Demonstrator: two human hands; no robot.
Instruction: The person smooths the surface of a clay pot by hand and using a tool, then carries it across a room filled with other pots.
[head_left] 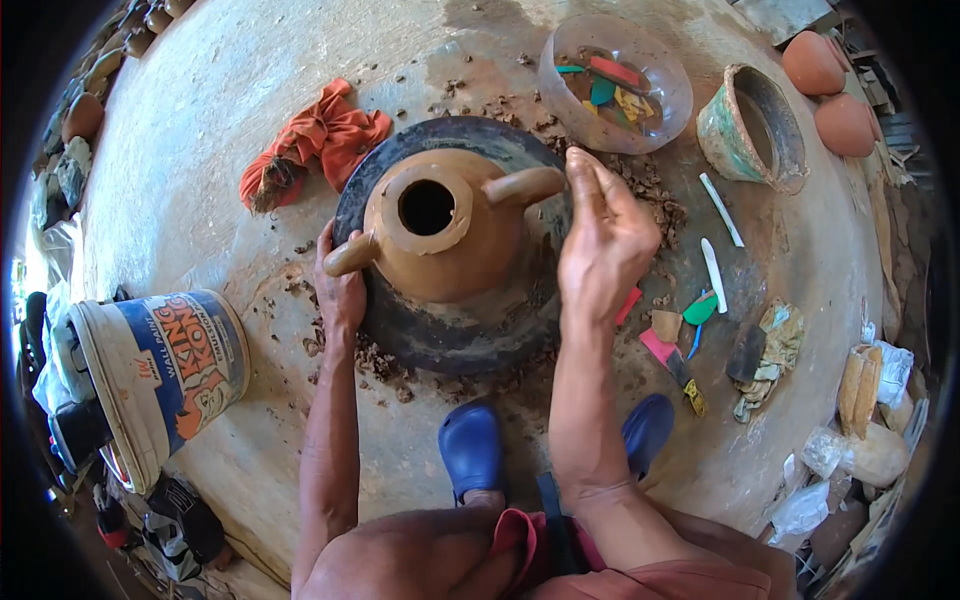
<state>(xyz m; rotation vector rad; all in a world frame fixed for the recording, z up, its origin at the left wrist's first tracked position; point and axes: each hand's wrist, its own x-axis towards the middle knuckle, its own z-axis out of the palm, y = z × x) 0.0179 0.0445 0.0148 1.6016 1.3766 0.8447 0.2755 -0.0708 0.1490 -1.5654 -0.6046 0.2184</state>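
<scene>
A brown clay pot (455, 265) with a round open neck stands on a dark round turntable (430, 345). One short clay arm (352, 254) sticks out from its left side and a longer one (527, 186) from its upper right. At the turntable's left rim, my left hand (342, 290) is closed round the edge, its fingers partly hidden by the shorter clay arm. My right hand (610, 235) is raised beside the longer arm's tip, apart from it as far as I can see. Its thumb and fingers are pinched together; whatever they hold, if anything, is too small to make out.
A clear basin (675, 115) of coloured scrapers and a crusted pot (715, 140) stand beyond. White sticks (712, 275), a green scraper (700, 308) and a rag (780, 350) lie right. An orange cloth (325, 135) and a bucket (215, 340) are left. Clay crumbs surround the turntable.
</scene>
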